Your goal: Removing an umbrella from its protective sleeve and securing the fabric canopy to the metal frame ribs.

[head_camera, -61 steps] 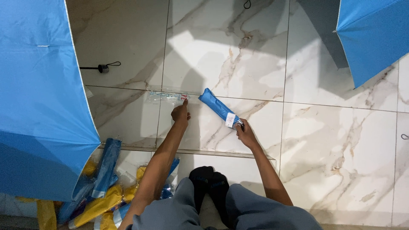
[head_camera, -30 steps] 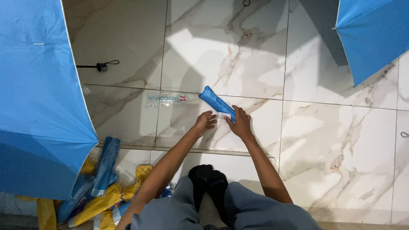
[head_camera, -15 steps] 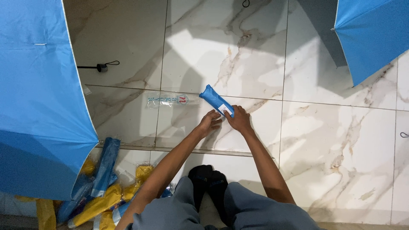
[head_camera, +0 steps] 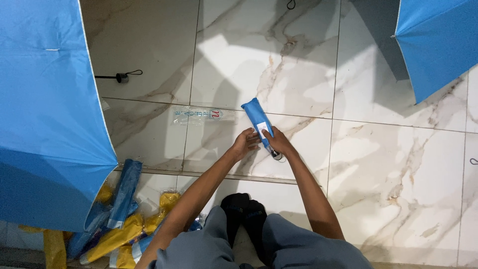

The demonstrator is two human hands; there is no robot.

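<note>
A folded blue umbrella in its sleeve (head_camera: 255,115) lies on the marble floor in front of me, with a white tag near its lower end. My right hand (head_camera: 277,141) grips that lower end by the handle. My left hand (head_camera: 245,142) pinches the sleeve's edge beside the tag. A clear plastic wrapper (head_camera: 198,115) lies flat on the tiles just left of the umbrella.
A large open blue umbrella (head_camera: 45,114) fills the left side, and another open blue umbrella (head_camera: 438,40) is at the top right. A pile of folded blue and yellow umbrellas (head_camera: 117,219) sits at lower left. A black strap (head_camera: 119,76) lies farther out.
My left hand left the clear wrapper on the floor and came over to the folded umbrella. Both hands now hold its lower end, which has shifted slightly.
</note>
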